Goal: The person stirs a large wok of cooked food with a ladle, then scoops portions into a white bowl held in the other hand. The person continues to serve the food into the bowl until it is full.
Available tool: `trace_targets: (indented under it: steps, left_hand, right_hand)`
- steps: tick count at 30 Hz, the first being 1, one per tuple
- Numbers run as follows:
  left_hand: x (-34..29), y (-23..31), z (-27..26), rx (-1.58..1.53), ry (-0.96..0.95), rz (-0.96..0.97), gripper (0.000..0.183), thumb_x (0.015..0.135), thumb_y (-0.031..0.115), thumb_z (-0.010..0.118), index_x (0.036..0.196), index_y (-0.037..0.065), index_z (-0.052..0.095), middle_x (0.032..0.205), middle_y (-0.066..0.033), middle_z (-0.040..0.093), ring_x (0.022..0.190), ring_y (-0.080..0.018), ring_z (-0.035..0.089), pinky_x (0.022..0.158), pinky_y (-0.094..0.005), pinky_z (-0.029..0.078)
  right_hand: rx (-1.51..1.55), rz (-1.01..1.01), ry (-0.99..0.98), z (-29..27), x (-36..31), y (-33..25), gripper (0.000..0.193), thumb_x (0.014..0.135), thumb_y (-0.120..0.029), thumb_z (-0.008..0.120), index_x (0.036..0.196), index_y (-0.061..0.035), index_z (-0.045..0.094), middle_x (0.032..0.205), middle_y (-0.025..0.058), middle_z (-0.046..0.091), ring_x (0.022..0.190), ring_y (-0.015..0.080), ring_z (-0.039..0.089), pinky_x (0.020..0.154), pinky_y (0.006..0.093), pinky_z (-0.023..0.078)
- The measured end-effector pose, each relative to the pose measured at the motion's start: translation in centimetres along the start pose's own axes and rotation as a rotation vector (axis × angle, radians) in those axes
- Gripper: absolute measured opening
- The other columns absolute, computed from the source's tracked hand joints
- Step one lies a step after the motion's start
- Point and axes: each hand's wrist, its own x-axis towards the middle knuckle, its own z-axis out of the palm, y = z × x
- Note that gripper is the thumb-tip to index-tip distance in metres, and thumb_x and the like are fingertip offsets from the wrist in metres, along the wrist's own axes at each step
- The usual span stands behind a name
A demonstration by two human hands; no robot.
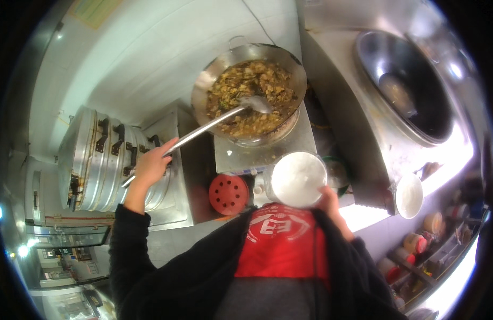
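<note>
My left hand (152,164) is closed round the metal handle of a long ladle (206,127). The ladle's head rests in the food, a brownish-yellow mix of chopped pieces in some liquid (252,80). This fills much of a wide metal wok (204,85) standing ahead of me on a metal stand (230,160). My right hand (327,202) grips the rim of a white bowl (299,178), held in front of my chest, near side of the wok. The bowl's inside looks pale; whether it holds anything I cannot make out.
Stacked metal steamers (92,165) with black handles stand at the left. A red stool with a holed round top (228,194) is below the stand. On the right counter (358,106) sits a dark wok (428,106), with another white bowl (409,196) nearer. Several jars (415,243) fill a shelf.
</note>
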Motion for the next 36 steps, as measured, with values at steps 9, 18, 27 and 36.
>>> trace_targets:
  steps: [9, 18, 27, 36]
  left_hand:
    - [1.4, -0.1, 2.4, -0.221, 0.281, -0.12, 0.056, 0.094, 0.021, 0.059, 0.144, 0.04, 0.044, 0.11, -0.0146, 0.067, 0.099, -0.0354, 0.064, 0.084, -0.0426, 0.05]
    - [11.3, 9.5, 7.0, -0.052, 0.457, 0.07, 0.052, 0.092, 0.018, 0.06, 0.14, 0.034, 0.05, 0.088, -0.0132, 0.063, 0.084, -0.0341, 0.064, 0.072, -0.0461, 0.05]
    - [10.4, 6.9, 8.1, 0.055, 0.254, 0.064, 0.06, 0.091, 0.013, 0.059, 0.147, 0.027, 0.041, 0.088, -0.0186, 0.065, 0.085, -0.0375, 0.064, 0.074, -0.0484, 0.05]
    - [2.0, 1.5, 7.7, -0.405, 0.126, 0.001, 0.056, 0.092, 0.019, 0.062, 0.146, 0.024, 0.046, 0.128, -0.0154, 0.063, 0.114, -0.035, 0.061, 0.095, -0.0387, 0.047]
  right_hand:
    - [0.106, -0.059, 0.021, -0.2, -0.6, -0.8, 0.057, 0.085, -0.021, 0.055, 0.138, -0.0038, 0.045, 0.129, 0.0143, 0.057, 0.118, 0.0297, 0.057, 0.096, 0.042, 0.05]
    - [0.054, -0.002, 0.028, -0.4, -0.7, -1.1, 0.059, 0.084, -0.021, 0.055, 0.14, -0.0045, 0.043, 0.13, 0.0136, 0.057, 0.118, 0.0293, 0.057, 0.096, 0.0422, 0.05]
    - [0.134, -0.03, 0.046, -1.4, -2.0, -1.5, 0.059, 0.085, -0.02, 0.053, 0.14, -0.0035, 0.041, 0.132, 0.0149, 0.055, 0.12, 0.0321, 0.055, 0.1, 0.0451, 0.047]
    - [0.112, -0.003, 0.052, -0.8, -2.0, -1.7, 0.057, 0.086, -0.021, 0.052, 0.138, -0.0018, 0.042, 0.131, 0.0147, 0.056, 0.117, 0.0305, 0.057, 0.097, 0.0429, 0.049]
